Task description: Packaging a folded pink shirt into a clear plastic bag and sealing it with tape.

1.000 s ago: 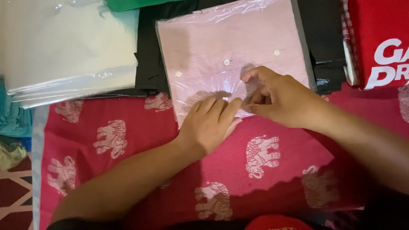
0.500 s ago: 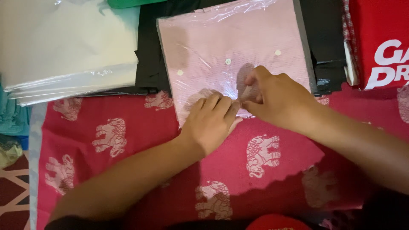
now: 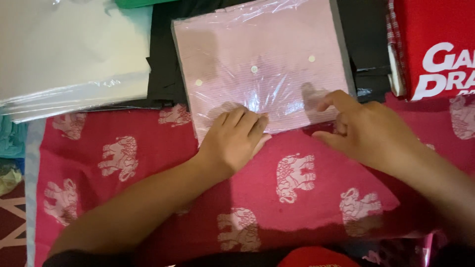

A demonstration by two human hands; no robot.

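A folded pink shirt with white buttons, wrapped in a clear plastic bag [image 3: 262, 64], lies at the top middle of a red cloth with white elephants [image 3: 148, 168]. My left hand [image 3: 233, 139] presses flat on the bag's near edge, fingers together. My right hand [image 3: 366, 129] rests at the bag's near right corner, index finger stretched onto the plastic, the other fingers curled. Whether it pinches the plastic is hidden.
A stack of white packed garments [image 3: 74, 54] lies at the top left. Black fabric [image 3: 163, 74] lies under and around the pink package. A red bag with white lettering [image 3: 435, 44] stands at the top right. Teal cloth [image 3: 10, 138] shows at the left edge.
My right hand has slid right along the bag's near edge, from the middle beside my left hand to the right corner. My left hand has stayed pressed on the edge.
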